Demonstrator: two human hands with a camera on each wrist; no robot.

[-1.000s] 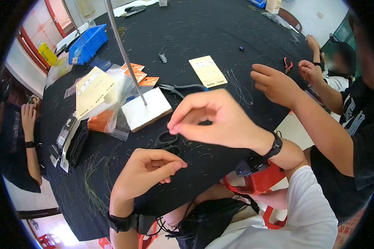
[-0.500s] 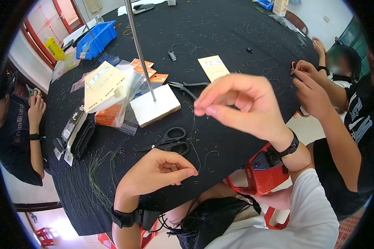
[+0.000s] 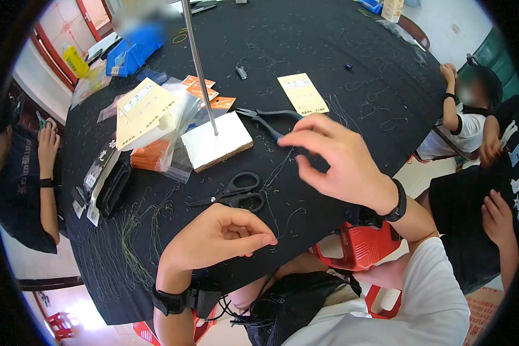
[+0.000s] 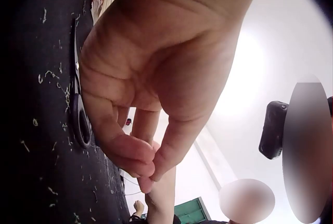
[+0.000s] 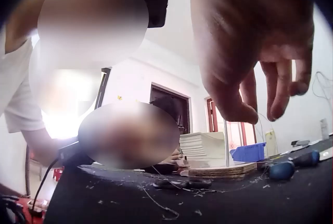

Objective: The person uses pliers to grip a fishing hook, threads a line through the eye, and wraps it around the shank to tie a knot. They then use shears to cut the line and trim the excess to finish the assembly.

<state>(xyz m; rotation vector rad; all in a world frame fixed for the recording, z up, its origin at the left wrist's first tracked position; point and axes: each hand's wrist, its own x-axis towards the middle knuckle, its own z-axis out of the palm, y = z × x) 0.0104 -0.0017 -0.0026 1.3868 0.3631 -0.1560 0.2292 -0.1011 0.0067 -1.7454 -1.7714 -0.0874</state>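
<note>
My left hand (image 3: 216, 236) hovers low over the near edge of the black-covered table, thumb and index fingertip together, pinching a thin thread (image 3: 274, 216). From there the thread runs up across the cloth toward my right hand (image 3: 349, 164). That hand is raised above the table, its thumb and index finger spread apart and the other fingers loosely bent. Just beyond the left hand lie black-handled scissors (image 3: 236, 193). Pliers (image 3: 265, 120) with dark blue handles lie behind the right fingertips, partly overlapped by them.
A white block (image 3: 216, 144) holds an upright metal rod (image 3: 197, 63). Left of it are cream cards (image 3: 141, 112), orange packets (image 3: 150, 160) and a bundle of green threads (image 3: 127, 248). One cream card (image 3: 303, 95) lies behind the pliers. A blue bin (image 3: 135, 55) stands far left. Other people sit around.
My right hand has come down, and its thumb and index finger, earlier together, are now apart. The left hand keeps its pinch. The neighbour's arm at right has drawn back from the table.
</note>
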